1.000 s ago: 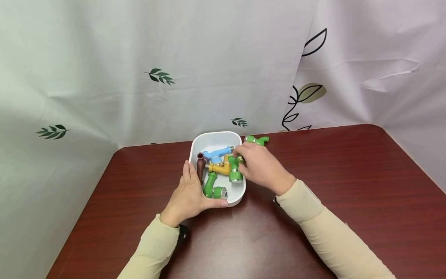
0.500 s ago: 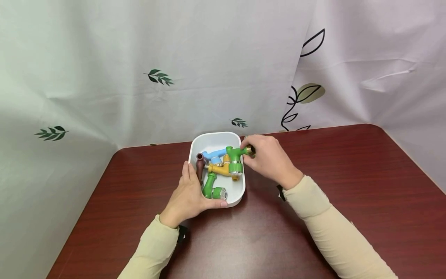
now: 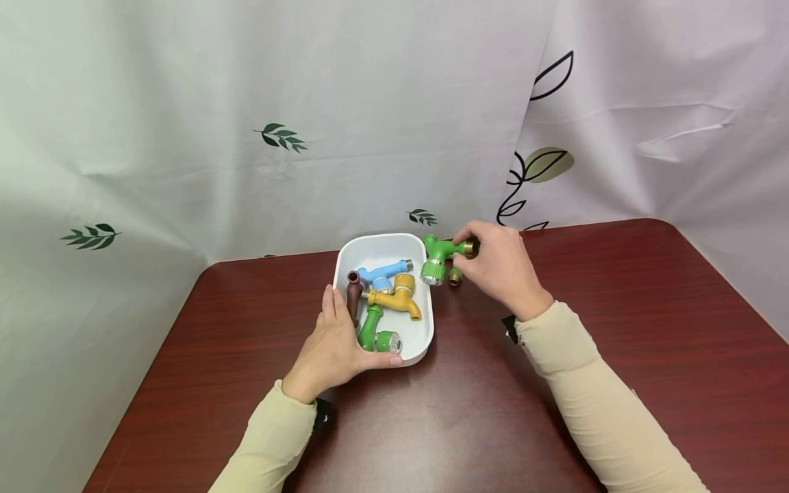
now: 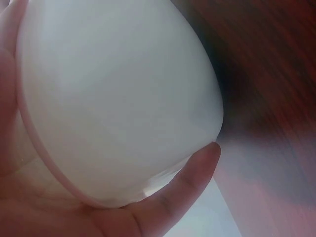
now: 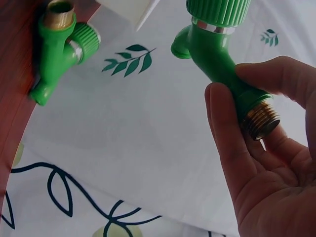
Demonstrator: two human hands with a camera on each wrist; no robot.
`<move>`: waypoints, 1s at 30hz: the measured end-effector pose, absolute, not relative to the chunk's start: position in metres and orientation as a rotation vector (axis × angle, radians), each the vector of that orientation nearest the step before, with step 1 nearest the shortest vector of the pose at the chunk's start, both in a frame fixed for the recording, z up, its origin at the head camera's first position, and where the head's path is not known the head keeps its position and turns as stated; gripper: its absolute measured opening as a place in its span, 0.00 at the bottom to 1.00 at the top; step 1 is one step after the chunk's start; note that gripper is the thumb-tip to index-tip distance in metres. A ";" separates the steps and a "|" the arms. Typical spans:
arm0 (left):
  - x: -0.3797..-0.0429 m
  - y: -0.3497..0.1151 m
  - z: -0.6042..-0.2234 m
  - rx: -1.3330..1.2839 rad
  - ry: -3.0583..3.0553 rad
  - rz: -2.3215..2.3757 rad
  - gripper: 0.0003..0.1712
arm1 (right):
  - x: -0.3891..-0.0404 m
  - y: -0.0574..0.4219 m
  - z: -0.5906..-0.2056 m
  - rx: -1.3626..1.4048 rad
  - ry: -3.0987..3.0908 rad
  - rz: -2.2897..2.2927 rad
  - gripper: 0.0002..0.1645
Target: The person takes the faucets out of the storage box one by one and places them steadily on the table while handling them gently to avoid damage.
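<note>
My left hand rests against the near left corner of a white plastic tub, straight fingers along its side and thumb along its front. My right hand pinches a green tap between thumb and fingers near its threaded brass end, just past the tub's right rim. Below it on the table lies a second green tap, mostly hidden in the head view. Inside the tub are a blue tap, a yellow tap, a dark brown tap and another green tap.
The dark red wooden table spreads out around the tub. A pale cloth with leaf prints hangs behind the table's back edge and down both sides.
My right hand has lifted the green tap from over the tub and carried it up and to the right, past the rim. The left hand and tub have stayed put.
</note>
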State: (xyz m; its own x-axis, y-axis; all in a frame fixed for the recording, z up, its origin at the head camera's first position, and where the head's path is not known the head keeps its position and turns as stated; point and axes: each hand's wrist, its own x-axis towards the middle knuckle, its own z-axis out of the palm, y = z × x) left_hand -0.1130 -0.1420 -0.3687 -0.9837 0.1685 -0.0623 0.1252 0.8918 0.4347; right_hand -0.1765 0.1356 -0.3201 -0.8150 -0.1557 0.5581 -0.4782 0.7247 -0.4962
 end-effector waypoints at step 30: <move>-0.113 -0.142 -0.368 0.223 2.953 0.678 0.92 | -0.194 0.173 -0.337 0.027 -2.508 0.848 0.08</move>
State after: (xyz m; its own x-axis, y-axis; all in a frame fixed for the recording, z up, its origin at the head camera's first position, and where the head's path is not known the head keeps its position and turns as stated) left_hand -0.1130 -0.1417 -0.3682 -0.9839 0.1654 -0.0675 0.1194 0.8900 0.4401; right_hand -0.1941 0.1727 -0.3374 -0.8804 0.1340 0.4550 -0.1696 0.8069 -0.5658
